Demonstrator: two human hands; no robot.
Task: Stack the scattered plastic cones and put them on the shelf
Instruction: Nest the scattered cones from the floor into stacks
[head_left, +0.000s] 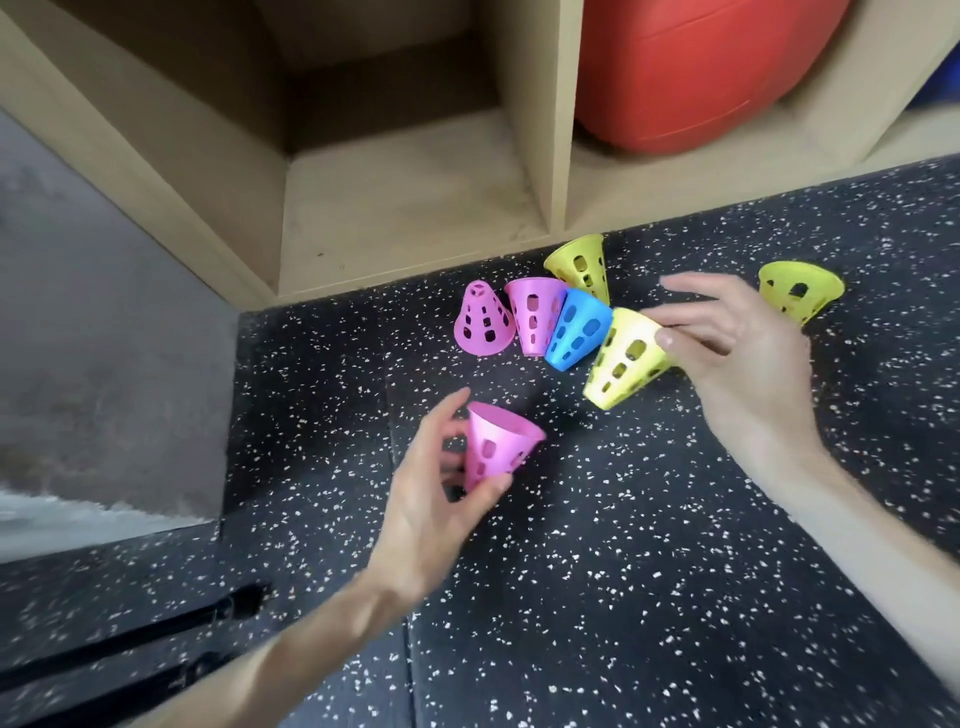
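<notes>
My left hand (431, 493) grips a pink perforated cone (493, 447), wide end up, just above the speckled floor. My right hand (737, 348) pinches the narrow end of a yellow cone (623, 358) that lies tilted beside a blue cone (576, 335). Left of the blue one lie a pink cone (532, 317) on its side and another pink cone (483, 319) standing upright. A yellow cone (582, 265) lies by the shelf base, and one more yellow cone (800, 291) sits further right, beyond my right hand.
The wooden shelf unit (558, 156) stands ahead; its left compartment (395, 197) holds nothing visible, the right one holds a large red ball (691, 73). A grey wall panel (104, 338) is at left. Black bars (130, 639) lie on the floor at lower left.
</notes>
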